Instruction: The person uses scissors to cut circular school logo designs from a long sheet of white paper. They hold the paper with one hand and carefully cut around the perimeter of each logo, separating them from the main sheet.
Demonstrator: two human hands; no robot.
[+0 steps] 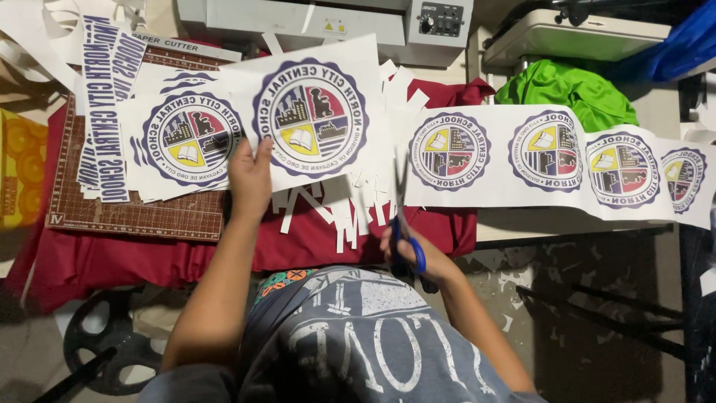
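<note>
My left hand (250,179) pinches the lower left corner of a white sheet (309,112) printed with a round purple emblem, held over a stack of similar sheets (183,142). My right hand (418,254) grips blue-handled scissors (403,216), blades pointing up at the left end of a long white strip (552,160) carrying several round emblems. That strip runs to the right edge of the view. Thin white paper offcuts (335,209) lie scattered on red cloth (313,239) between my hands.
A brown gridded cutting mat (134,216) lies at left with long printed paper strips (101,104) on it. A grey machine (328,22) stands at the back. Green cloth (570,89) and a blue bag (686,37) sit at right. A black chair base (104,336) is below.
</note>
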